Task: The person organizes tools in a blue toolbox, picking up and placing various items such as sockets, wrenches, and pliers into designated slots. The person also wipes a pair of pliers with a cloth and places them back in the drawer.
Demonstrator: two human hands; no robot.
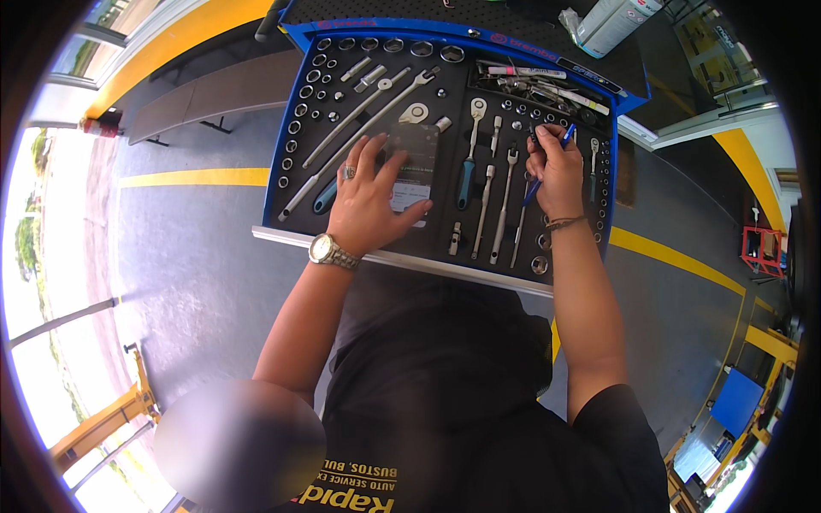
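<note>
An open tool drawer with a black foam insert lies in front of me. On the foam rests a smartphone with its screen lit. My left hand is over the phone's left side, fingers spread, thumb at the lower part of the screen; firm contact cannot be made out. My right hand, fingers closed, grips a blue pen above the right half of the drawer. A small dark end shows near its fingertips. Nearby sit a ratchet with a teal handle and a long extension bar.
Sockets line the drawer's left edge, with more along the right. Markers and loose tools fill a back compartment. A spray can stands on the cabinet top. A long bench is at the left, a red stand far right.
</note>
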